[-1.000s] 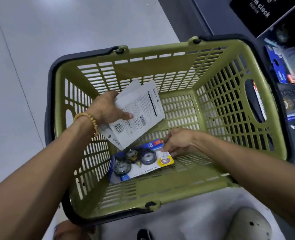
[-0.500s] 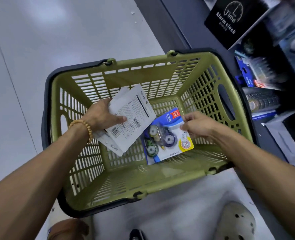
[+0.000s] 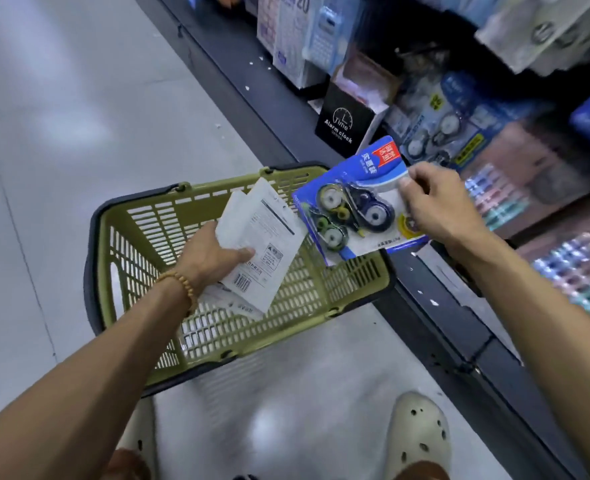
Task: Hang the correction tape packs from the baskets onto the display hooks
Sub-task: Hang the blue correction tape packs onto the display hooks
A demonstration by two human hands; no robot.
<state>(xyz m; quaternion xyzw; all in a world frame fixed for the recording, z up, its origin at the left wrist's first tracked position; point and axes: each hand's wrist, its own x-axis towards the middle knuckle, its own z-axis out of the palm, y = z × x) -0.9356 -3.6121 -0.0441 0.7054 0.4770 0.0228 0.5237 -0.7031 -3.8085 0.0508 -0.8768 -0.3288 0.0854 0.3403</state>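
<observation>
Right hand [image 3: 439,209] had lifted correction tape pack [image 3: 355,209] out of basket [image 3: 355,271] twd shelf hooks, fingers pinching its edge; left hand [image 3: 210,261] fingers gripped white packs [image 3: 258,244]. Hanging next, prob.

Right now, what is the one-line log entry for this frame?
left hand: holds white packs over basket | right hand: holds blue correction tape pack toward shelf | not yet hung

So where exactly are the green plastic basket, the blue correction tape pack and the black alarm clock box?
Green plastic basket [image 3: 120,216]: head view, on its bare left rim.
Blue correction tape pack [image 3: 366,164]: head view, on the card's upper blue part.
Black alarm clock box [image 3: 343,124]: head view, on its printed front face.
</observation>
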